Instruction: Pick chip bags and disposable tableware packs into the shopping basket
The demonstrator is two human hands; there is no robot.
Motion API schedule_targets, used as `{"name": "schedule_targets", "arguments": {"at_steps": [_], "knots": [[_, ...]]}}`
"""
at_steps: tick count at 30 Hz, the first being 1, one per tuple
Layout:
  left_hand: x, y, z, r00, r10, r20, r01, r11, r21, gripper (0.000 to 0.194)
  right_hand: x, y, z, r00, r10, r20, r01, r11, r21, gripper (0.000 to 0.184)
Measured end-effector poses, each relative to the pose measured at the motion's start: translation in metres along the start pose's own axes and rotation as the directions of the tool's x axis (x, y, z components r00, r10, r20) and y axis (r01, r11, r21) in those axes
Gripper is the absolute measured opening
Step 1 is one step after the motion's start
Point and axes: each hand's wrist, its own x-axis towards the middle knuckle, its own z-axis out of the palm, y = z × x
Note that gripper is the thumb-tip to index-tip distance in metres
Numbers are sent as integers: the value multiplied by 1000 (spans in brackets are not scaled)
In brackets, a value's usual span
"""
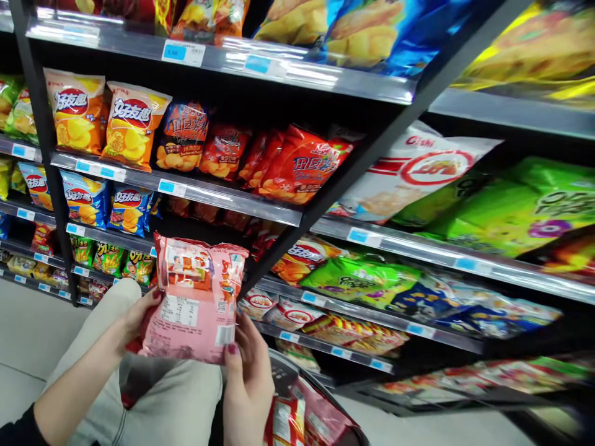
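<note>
A pink and red snack bag (199, 334) is held up above my knees, its printed back with a white label panel and barcode turned towards me. My left hand (136, 321) grips its left edge, the fingers partly hidden behind the bag. On the lower right corner, my right hand (248, 375) closes with the thumb in front and the other fingers behind. Below my right hand, a dark basket (320, 387) contains a red and yellow packet (286, 421) and a pink packet (320, 412).
Shelves of snack bags rise in front, with orange chip bags (136, 124), red bags (302, 164) and green bags (525, 204) along them. A slanting black upright (362, 155) divides the shelf sections. Pale floor (28, 347) shows at the left.
</note>
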Motion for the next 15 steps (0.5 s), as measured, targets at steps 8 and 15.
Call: {"name": "schedule_targets", "arguments": {"at_steps": [8, 15], "knots": [[-31, 1, 44, 956, 289, -53, -262, 919, 294, 92, -10, -15, 20, 947, -262, 185, 274, 961, -44, 89], [-29, -6, 41, 947, 322, -10, -287, 856, 430, 97, -5, -13, 30, 944, -176, 277, 158, 984, 87, 85]]}}
